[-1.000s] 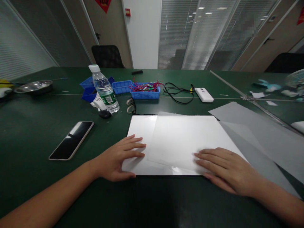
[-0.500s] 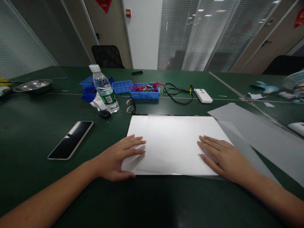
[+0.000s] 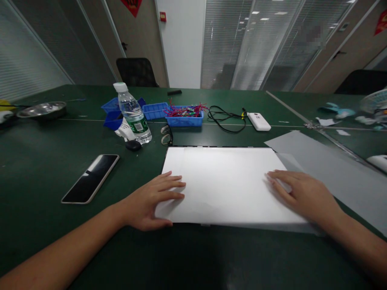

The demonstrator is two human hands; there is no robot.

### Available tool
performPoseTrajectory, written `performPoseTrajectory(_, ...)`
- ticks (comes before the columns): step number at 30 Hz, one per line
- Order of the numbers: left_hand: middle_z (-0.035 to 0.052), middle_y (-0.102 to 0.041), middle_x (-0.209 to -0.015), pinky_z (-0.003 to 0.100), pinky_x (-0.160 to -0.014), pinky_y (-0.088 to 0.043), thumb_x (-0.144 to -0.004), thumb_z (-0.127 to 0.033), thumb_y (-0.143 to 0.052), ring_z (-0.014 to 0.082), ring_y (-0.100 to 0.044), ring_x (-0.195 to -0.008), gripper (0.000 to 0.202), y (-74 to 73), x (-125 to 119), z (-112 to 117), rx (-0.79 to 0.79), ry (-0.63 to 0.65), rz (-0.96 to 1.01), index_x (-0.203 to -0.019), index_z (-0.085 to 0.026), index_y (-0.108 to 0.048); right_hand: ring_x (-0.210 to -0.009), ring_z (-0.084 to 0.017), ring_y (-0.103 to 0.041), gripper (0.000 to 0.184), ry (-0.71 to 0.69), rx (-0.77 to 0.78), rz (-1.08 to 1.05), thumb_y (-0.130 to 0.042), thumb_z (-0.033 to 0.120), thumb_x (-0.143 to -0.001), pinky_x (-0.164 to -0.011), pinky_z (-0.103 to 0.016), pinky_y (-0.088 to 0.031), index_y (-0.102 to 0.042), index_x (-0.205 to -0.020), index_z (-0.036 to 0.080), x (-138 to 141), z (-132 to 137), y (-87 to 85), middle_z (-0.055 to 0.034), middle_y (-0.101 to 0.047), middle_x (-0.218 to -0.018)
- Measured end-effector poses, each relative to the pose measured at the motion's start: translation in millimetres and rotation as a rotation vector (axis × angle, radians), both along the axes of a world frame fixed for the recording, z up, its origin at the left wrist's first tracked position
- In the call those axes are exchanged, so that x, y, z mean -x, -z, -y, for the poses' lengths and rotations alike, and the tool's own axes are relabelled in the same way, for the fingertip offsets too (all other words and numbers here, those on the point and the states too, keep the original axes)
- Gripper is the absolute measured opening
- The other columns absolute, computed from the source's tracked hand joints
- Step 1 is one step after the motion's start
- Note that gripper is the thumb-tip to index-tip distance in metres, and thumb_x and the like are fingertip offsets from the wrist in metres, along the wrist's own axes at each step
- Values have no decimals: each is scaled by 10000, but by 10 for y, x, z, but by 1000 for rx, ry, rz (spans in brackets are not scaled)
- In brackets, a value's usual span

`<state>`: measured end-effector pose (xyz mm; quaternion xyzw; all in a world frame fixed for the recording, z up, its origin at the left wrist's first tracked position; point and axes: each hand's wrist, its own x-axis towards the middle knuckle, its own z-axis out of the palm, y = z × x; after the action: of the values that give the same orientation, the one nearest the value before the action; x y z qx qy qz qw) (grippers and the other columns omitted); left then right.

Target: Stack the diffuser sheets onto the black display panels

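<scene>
A flat white panel [image 3: 223, 177] with a thin dark edge lies on the green table in front of me. A thin translucent sheet [image 3: 298, 219] overlaps its right side and reaches past the panel's front right corner. My left hand [image 3: 155, 199] rests on the panel's left edge, fingers spread and thumb at the front left corner. On the right side, my right hand [image 3: 302, 193] lies palm down with fingers stretched over the sheet, slightly blurred. Its palm hides part of the sheet's right edge.
Left of the panel lies a phone [image 3: 90, 179]. Behind are a water bottle [image 3: 133, 114], a black mouse [image 3: 133, 145], glasses [image 3: 166, 135], a blue tray [image 3: 184, 121] of red wires, a black cable [image 3: 226, 121] and a white box-shaped device [image 3: 258, 121]. Large grey-white sheets [image 3: 329, 173] lie to the right.
My right hand has moved to the right across the panel, and the translucent sheet's front right part now lies further along the front edge. My left hand has stayed in place.
</scene>
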<state>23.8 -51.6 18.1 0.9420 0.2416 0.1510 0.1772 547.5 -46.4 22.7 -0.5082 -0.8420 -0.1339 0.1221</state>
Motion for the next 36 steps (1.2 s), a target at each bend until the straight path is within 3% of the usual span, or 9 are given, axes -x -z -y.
performPoseTrajectory(4, 144, -577, -1645, 674, -1347, -269, -874, -488, -833, 402, -470, -1579, 742, -1, -3, 0, -7, 9, 8, -1542, -284, -582, -982, -331, -797, 375, 37, 14, -32, -541, 451, -1074, -820, -528, -682, -831, -1192, 244, -31, -19, -1, -77, -810, -1187)
performPoseTrajectory(12, 139, -537, -1679, 679, -1351, -247, -880, -511, -810, 410, -427, -1605, 774, -6, 3, 2, 5, 22, -8, -1575, -295, -546, -1086, -320, -781, 408, -43, 21, -32, -550, 412, -1071, -929, -538, -671, -782, -1326, 193, 77, 11, 34, -109, -782, -1290)
performPoseTrajectory(24, 152, -513, -1694, 768, -1330, -58, -853, -543, -833, 475, -324, -1642, 828, -39, -7, 8, -2, -19, -50, -1595, -321, -540, -1209, -298, -750, 468, -135, 27, -21, -541, 442, -1072, -1037, -521, -639, -744, -1399, 175, 175, 17, 18, -111, -748, -1383)
performPoseTrajectory(31, 156, -445, -1738, 842, -1281, -14, -837, -559, -845, 528, -252, -1653, 878, 36, 37, -2, 3, -45, -63, -1621, -339, -515, -1240, -353, -726, 462, -8, 19, -25, -525, 425, -1086, -1038, -594, -627, -748, -1383, 150, -33, -58, 59, -136, -745, -1376)
performPoseTrajectory(36, 166, -452, -1731, 862, -1268, -41, -848, -565, -840, 534, -246, -1652, 851, 31, 29, 10, 13, -49, -59, -1607, -333, -534, -1151, -348, -756, 427, -1, 15, 31, -538, 411, -1080, -973, -557, -662, -812, -1280, 153, -67, -87, 65, -144, -752, -1355)
